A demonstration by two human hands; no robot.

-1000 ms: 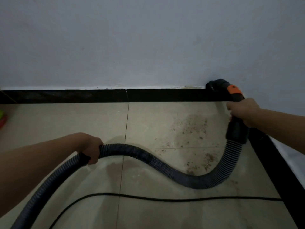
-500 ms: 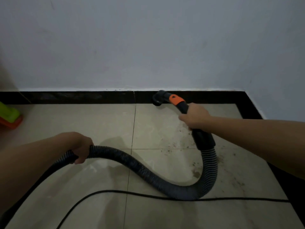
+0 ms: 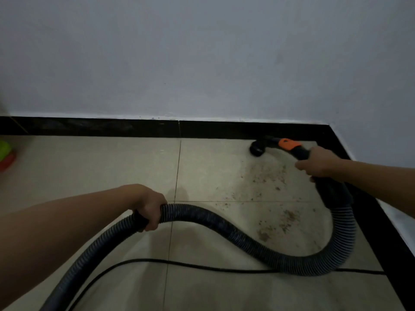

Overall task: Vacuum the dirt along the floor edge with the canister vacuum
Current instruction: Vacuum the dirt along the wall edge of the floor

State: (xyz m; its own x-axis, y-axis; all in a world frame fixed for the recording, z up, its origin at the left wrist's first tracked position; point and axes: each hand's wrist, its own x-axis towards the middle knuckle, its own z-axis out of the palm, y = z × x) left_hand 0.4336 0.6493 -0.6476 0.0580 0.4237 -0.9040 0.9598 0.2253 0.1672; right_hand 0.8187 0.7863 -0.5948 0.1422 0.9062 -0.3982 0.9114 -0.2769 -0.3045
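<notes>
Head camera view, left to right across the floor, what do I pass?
Green and orange plastic object at the left edge → left hand gripping the ribbed black hose → round black vacuum nozzle → orange collar → right hand gripping the black handle tube.

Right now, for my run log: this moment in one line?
left hand: grips hose | right hand: grips handle | nozzle: by baseboard | dirt: on floor

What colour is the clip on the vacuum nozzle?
The clip is orange; the head view shows it best.
</notes>
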